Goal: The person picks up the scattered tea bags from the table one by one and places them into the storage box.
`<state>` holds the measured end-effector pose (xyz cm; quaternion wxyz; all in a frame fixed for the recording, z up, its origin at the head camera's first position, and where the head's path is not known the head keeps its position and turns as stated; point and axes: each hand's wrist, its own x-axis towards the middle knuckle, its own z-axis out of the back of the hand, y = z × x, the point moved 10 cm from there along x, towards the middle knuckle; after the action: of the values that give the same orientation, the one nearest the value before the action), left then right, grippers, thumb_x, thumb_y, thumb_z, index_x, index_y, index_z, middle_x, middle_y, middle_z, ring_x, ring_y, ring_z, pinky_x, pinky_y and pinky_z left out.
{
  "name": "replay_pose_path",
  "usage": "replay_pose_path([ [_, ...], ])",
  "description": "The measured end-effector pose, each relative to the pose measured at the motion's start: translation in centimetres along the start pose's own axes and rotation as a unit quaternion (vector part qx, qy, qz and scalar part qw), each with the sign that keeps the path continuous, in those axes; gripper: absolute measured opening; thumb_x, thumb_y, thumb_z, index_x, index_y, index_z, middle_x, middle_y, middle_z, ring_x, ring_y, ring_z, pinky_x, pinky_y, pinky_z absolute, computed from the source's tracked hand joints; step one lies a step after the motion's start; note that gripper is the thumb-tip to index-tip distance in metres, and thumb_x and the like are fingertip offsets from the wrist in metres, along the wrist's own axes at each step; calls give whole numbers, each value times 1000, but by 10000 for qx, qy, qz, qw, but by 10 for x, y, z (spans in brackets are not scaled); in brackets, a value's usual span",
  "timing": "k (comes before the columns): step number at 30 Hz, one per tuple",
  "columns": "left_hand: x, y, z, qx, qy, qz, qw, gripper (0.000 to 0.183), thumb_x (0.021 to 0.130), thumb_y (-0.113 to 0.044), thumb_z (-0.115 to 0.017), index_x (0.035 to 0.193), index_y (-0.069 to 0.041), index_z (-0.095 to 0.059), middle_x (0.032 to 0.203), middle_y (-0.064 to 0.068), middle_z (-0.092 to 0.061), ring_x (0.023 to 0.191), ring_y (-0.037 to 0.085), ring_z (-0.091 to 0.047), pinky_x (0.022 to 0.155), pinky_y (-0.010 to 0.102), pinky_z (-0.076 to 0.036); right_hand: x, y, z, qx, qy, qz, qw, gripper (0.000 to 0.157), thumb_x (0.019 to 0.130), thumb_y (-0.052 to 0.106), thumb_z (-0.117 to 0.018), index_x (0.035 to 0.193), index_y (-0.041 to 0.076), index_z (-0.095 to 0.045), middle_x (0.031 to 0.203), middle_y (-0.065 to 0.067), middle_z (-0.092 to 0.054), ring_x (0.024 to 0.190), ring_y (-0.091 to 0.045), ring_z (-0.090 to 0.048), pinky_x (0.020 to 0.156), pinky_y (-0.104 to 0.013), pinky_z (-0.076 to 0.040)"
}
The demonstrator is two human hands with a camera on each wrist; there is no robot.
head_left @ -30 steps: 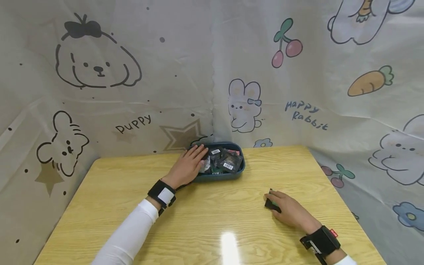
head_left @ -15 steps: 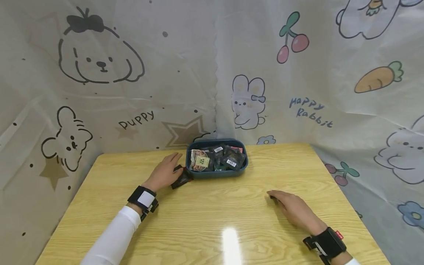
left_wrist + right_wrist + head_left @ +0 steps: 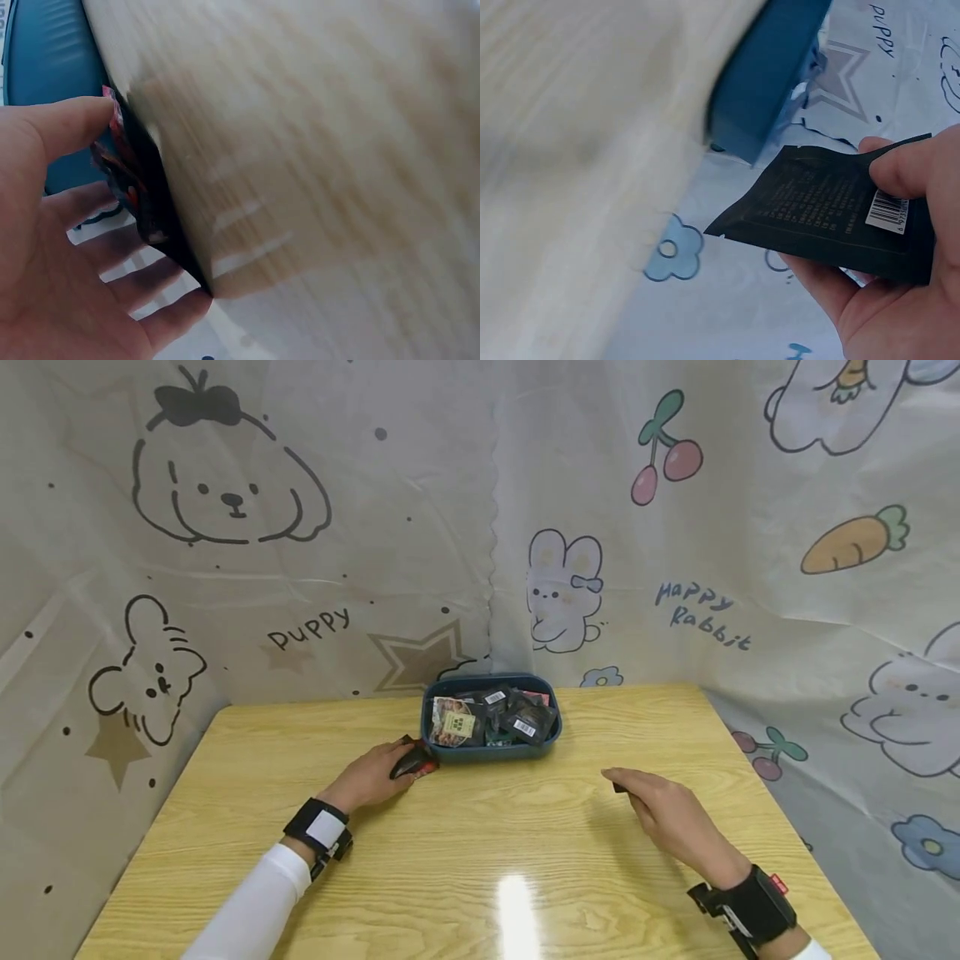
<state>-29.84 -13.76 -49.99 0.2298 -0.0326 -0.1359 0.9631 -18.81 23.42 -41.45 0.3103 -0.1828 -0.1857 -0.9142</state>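
Observation:
Beside the left end of a blue bin [image 3: 498,756], my left hand [image 3: 367,778] grips a black and red packet [image 3: 411,763] on the table. In the left wrist view, the thumb meets one end of this packet [image 3: 135,187] and the fingers curve along its other side, bending it. Above the table's right half, my right hand [image 3: 675,817] pinches a flat black sachet [image 3: 802,202] between thumb and fingers. Small print and a white barcode label [image 3: 889,212] show on the sachet's face; from the head only a dark corner of it shows below the fingers.
Several packets fill the bin, among them a printed one with a yellow-green label [image 3: 457,725] and a dark one with a barcode [image 3: 527,725]. The wooden table [image 3: 480,852] ends at a cartoon-printed cloth [image 3: 420,527] behind and on the right.
The left hand has left the bin, moved left and down, and closed on the packet beside it. The printed packet in the bin came into view. The right hand has lifted its sachet.

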Motion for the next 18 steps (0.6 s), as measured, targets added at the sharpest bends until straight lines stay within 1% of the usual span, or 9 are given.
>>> replay_pose_path([
  [4, -11, -14, -3, -79, 238, -137, 9996, 50, 96, -32, -47, 138, -6, -41, 137, 21, -40, 123, 36, -37, 98, 52, -37, 12, 6, 10, 8, -110, 180, 9998, 44, 90, 0, -53, 130, 17, -52, 122, -3, -58, 103, -19, -57, 78, -39, -53],
  [6, -15, -23, -4, -125, 300, -222, 9992, 46, 97, -29, -44, 138, -7, -41, 136, 19, -42, 123, 34, -38, 98, 51, -38, 18, 6, 12, 8, -149, 241, 9996, 43, 91, 1, -51, 131, 17, -51, 123, -3, -57, 104, -20, -56, 79, -40, -53],
  [9, -22, -35, -6, -104, 276, -362, 9989, 42, 98, -25, -43, 137, -9, -43, 133, 16, -46, 120, 30, -42, 96, 47, -41, 29, 7, 13, 25, -190, 357, 9992, 43, 93, 2, -48, 133, 17, -50, 123, -3, -57, 106, -20, -55, 81, -40, -52],
  [12, -30, -48, -10, 43, 250, -558, 9981, 41, 99, -24, -43, 137, -10, -43, 131, 14, -48, 117, 27, -45, 94, 44, -43, 41, 10, 12, 82, -227, 492, 9985, 42, 94, 4, -46, 134, 17, -49, 124, -3, -57, 107, -19, -55, 82, -41, -52],
  [18, -43, -81, -16, 174, 333, -1105, 9932, 40, 99, -26, -42, 138, -14, -42, 132, 10, -49, 117, 24, -46, 92, 42, -46, 74, 21, 13, 157, -391, 750, 9963, 40, 96, 7, -44, 135, 16, -47, 125, -4, -56, 109, -20, -53, 84, -42, -50],
])
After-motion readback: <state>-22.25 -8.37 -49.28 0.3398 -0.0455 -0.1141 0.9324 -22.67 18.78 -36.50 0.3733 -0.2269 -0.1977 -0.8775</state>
